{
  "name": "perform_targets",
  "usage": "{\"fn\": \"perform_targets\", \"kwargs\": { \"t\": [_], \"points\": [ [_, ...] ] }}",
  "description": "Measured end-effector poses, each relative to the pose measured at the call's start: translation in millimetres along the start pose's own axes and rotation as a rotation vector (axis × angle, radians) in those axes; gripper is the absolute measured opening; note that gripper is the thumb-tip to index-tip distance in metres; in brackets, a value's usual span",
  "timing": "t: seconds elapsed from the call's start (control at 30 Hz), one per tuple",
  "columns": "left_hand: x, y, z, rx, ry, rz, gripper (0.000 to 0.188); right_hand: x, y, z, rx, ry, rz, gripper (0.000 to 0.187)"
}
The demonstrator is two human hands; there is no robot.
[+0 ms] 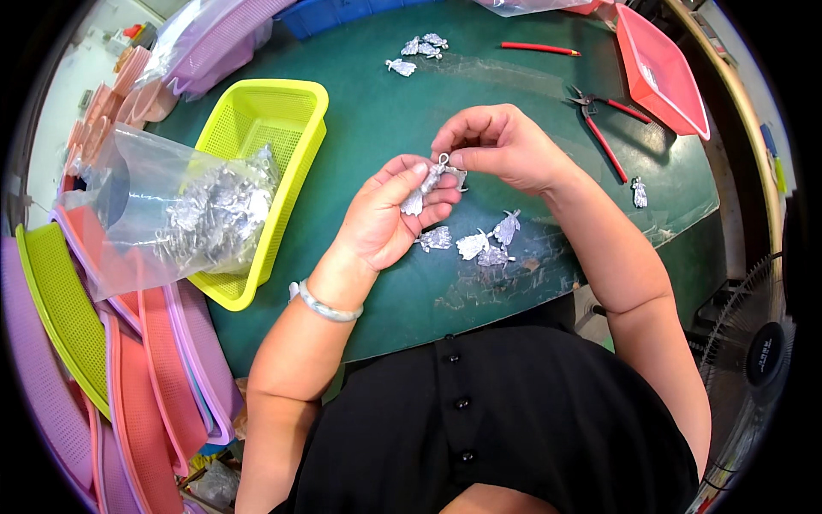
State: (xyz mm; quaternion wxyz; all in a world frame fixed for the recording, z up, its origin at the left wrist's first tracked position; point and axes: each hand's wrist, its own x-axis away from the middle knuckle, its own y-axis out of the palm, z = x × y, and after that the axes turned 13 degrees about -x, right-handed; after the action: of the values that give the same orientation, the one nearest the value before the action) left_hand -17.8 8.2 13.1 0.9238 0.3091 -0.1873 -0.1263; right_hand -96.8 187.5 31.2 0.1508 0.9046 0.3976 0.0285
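Note:
My left hand (370,218) holds a small silvery cast-metal figure pendant (416,201) between thumb and fingers. At its top is a small ring, where the thumb and forefinger of my right hand (511,152) are pinched. Part of the pendant is hidden by my fingers. Just nearer to me lie several like pendants (472,245), one of them close under my left hand. Farther off on the table is another small group of pendants (428,44). A single pendant (639,193) rests at the right, below red-handled cutting pliers (589,104) that stand open.
A clear bag of pendants (218,210) leans in a yellow-green basket (312,120) at the left. A red pencil (539,48) and a pink basket (676,98) are at the far right of the green table (360,111). Stacked baskets (128,368) stand left; a fan (758,351) stands right.

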Motion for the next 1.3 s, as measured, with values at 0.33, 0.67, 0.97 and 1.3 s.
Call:
{"fn": "perform_targets", "kwargs": {
  "t": [0.33, 0.67, 0.97, 1.3],
  "points": [
    [0, 9, -1, -0.099, 0.134, 0.203, 0.029, 1, -7, -9, 0.84, 0.004, -0.201, 0.044],
    [1, -4, 2, -0.041, 0.125, 0.204, 0.023, 1, -6, 2, 0.972, -0.251, -0.317, 0.039],
    [0, -5, 4, -0.21, 0.043, 0.317, 0.015, -3, -11, 8, 0.906, -0.367, -0.309, 0.02],
    [2, 7, 1, -0.319, -0.062, 0.21, 0.016, -4, -1, 2, -0.149, 0.11, 0.088, 0.015]
  ]
}}
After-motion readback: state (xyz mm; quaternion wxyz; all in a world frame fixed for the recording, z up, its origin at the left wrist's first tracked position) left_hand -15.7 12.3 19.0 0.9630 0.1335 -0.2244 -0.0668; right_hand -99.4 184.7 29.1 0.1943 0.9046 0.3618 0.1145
